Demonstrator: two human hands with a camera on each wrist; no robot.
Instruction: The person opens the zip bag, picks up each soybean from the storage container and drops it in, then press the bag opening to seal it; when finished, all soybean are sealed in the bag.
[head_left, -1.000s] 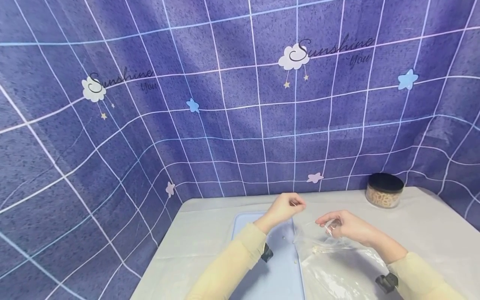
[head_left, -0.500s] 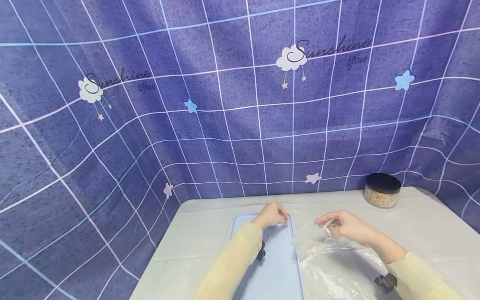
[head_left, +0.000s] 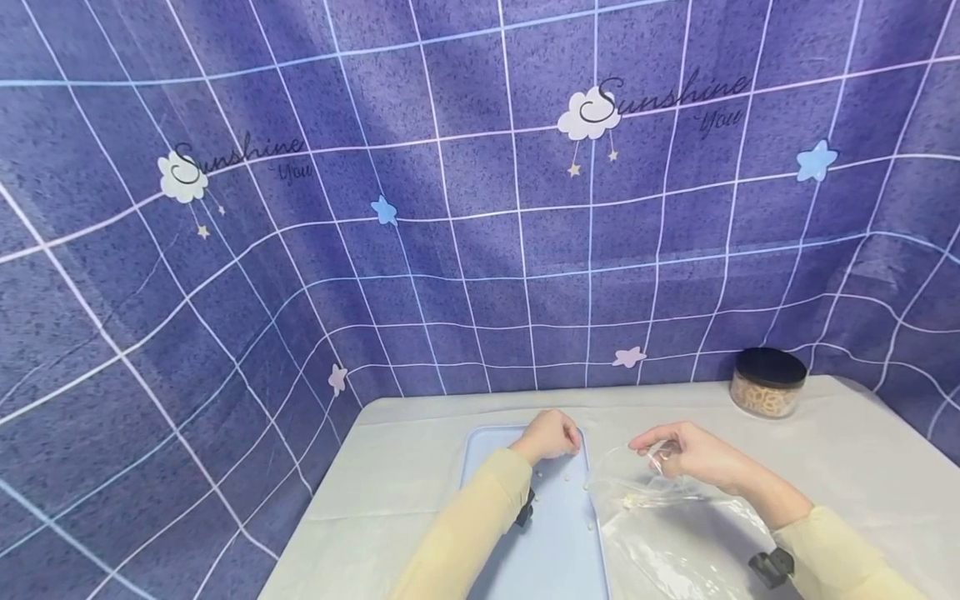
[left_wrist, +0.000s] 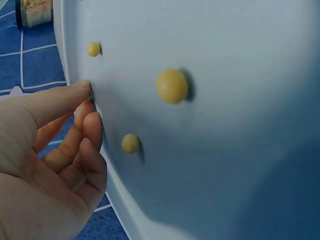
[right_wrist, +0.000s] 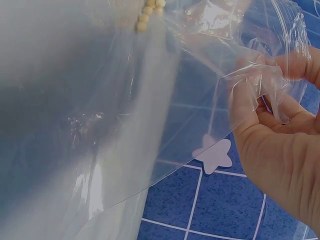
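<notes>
Over the far right corner of a light blue tray, my left hand pinches a small soybean between thumb and fingertip, mostly hidden by the fingers. Several yellow soybeans lie scattered on the tray; the left wrist view shows one soybean large, another soybean near the rim and a third soybean beside the fingers. My right hand holds the mouth of a clear zip bag, its plastic bunched between thumb and fingers. A small cluster of soybeans sits inside the bag.
A round clear jar with a black lid and beige ring-shaped pieces stands at the back right. The table has a pale cover. A purple grid-patterned curtain hangs behind it and on both sides.
My left hand has gone from above the bag's mouth leftward and down to the tray's far right corner, where its fingertips have come together. My right hand keeps its place on the bag.
</notes>
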